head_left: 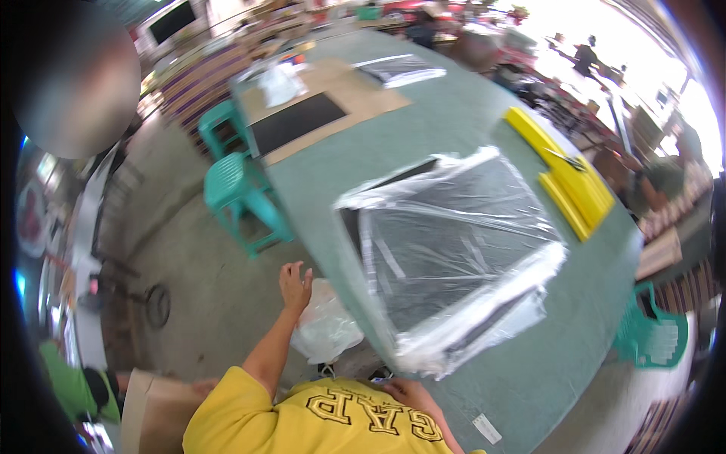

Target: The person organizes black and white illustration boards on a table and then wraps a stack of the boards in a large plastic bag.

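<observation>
My left hand [295, 286] is held out over the floor beside the table, its fingers apart and nothing between them. Just behind that wrist, low by the table's edge, is a crumpled whitish plastic bag [325, 327]. At the table's near edge, close to my body, my right hand [407, 392] shows only in part, and its fingers are not clear. In front of me lies a stack of dark flat panels [469, 234] wrapped in loose clear film, which bunches along the sides. Neither hand touches the stack. A small white label [486, 429] lies near the corner.
Yellow folded sheets [567, 178] with scissors [567, 158] on top lie at the table's right. Farther off are brown cardboard [378, 104], a black panel [299, 123] and a wrapped panel [401, 69]. Green stools [231, 185] stand left. People are on both sides.
</observation>
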`<state>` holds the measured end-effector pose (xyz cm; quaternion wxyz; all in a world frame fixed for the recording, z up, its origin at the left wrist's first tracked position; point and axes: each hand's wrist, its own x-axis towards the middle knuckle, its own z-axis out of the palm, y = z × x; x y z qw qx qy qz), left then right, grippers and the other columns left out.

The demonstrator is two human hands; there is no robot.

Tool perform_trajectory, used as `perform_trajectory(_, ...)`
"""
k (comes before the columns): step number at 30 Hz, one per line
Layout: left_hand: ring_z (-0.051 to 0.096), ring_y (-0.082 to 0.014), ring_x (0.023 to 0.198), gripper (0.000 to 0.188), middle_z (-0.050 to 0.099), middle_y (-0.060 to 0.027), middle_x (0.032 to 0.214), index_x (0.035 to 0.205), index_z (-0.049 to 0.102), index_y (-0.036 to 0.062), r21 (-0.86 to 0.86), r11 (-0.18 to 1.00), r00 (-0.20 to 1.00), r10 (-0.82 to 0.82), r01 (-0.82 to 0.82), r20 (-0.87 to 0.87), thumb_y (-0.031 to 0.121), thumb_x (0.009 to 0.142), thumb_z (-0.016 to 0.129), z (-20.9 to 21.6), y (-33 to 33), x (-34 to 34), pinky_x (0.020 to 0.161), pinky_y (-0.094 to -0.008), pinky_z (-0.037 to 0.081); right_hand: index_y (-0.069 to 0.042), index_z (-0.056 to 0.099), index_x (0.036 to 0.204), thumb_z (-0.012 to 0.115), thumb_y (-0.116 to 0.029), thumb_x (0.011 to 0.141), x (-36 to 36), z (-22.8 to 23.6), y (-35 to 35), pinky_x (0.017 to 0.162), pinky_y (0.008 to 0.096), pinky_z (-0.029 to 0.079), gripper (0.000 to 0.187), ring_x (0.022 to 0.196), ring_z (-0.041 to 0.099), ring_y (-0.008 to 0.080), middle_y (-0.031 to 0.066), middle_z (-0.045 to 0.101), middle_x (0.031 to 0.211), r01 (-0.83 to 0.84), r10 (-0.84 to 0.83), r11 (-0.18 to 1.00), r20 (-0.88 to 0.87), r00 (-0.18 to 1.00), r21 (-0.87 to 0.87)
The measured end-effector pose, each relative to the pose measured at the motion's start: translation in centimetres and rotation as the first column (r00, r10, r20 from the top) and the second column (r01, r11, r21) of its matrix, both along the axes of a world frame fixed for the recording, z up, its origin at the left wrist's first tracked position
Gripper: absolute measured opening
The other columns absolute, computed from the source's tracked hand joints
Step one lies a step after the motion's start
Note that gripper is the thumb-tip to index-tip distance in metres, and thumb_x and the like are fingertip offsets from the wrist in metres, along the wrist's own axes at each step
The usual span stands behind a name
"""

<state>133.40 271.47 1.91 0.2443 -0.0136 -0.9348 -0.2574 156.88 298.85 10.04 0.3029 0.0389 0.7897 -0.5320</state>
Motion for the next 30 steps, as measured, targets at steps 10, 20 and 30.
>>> perform_trajectory(10,0.057,-0.0353,0.082,0.036,0.055,-0.0283,0.087,0.083,0.060,-0.0048,0.149,0.892,0.520,0.108,-0.428,0.847,0.028,0.069,0.053,-15.3,-16.3,13.2,0.070,-0.0419,0.044,-0.002,0.058,0.092,0.056,-0.022,0.078,-5.6,1.0,-6.0,0.060,0.0296,0.045,0.025,0.067,0.060,0.0204,0.0109,0.062,0.074,0.052,-0.053,0.988,0.008,0.999,0.146)
perform_trajectory(20,0.058,-0.0325,0.065,0.026,0.058,-0.0223,0.071,0.072,0.061,-0.0015,0.294,0.855,0.600,0.026,-0.428,0.799,0.023,0.066,0.053,-14.4,-17.2,19.1,0.060,-0.0396,0.045,0.001,0.057,0.090,0.057,-0.021,0.078,-9.6,-3.3,-9.4,0.058,0.0275,0.044,0.025,0.064,0.058,0.0181,0.0123,0.060,0.073,-0.311,0.332,0.939,-0.144,0.932,0.147)
perform_trajectory(30,0.057,-0.0304,0.070,0.037,0.059,-0.0210,0.079,0.080,0.058,-0.0062,-0.003,0.909,0.193,0.091,-0.416,0.977,0.029,0.075,0.050,-18.2,-30.8,36.3,0.058,-0.0411,0.045,-0.002,0.059,0.086,0.058,-0.023,0.076,-10.9,-4.0,-21.2,0.060,0.0291,0.047,0.024,0.066,0.060,0.0205,0.0120,0.062,0.076,-0.438,0.462,0.887,-0.256,0.849,0.144)
